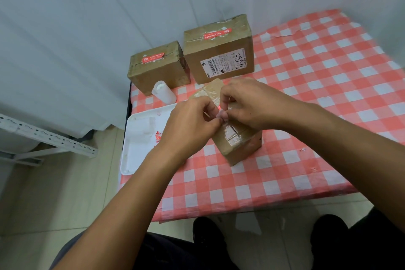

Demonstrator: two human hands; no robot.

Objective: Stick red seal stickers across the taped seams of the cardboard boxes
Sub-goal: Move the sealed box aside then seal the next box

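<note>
A small cardboard box (238,144) with clear tape along its top stands on the checked tablecloth in front of me. Both hands meet above its taped seam. My left hand (190,125) and my right hand (249,103) pinch a small red seal sticker (219,107) between their fingertips; most of the sticker is hidden by the fingers. Two bigger boxes stand at the back: the left box (157,68) and the right box (219,50), each with a red seal sticker across its top seam.
A white tray (140,138) with red sticker scraps lies at the table's left edge. A white plastic bottle (164,92) lies behind it. The red-and-white tablecloth (317,94) stretches to the right. A metal shelf rail (43,136) stands on the floor at left.
</note>
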